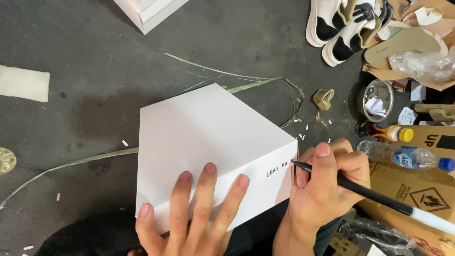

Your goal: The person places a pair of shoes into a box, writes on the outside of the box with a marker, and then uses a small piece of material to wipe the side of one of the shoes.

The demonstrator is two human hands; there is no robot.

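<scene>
White box [208,142], centre of frame, resting on dark floor [95,61], one end face turned toward the lower right. Short hand-written marking already on that end face, near its right edge; the rest of the face is blank. Pen tip sits at the end of the marking.

Right hand [327,185], lower right, closed around a black pen [360,189], thumb and fingers pinching the barrel, pen's white end trailing off to the right edge. Left hand [189,213], bottom centre, fingers spread wide and flat on the box top, steadying it.

Judgement: labelling partly done, writing under way.

Around: dried grass strands [237,78] behind the box; clear plastic bottle [407,156] and brown carton [417,194] at right; sandals [341,23] upper right; another white box [147,12] at top edge.
</scene>
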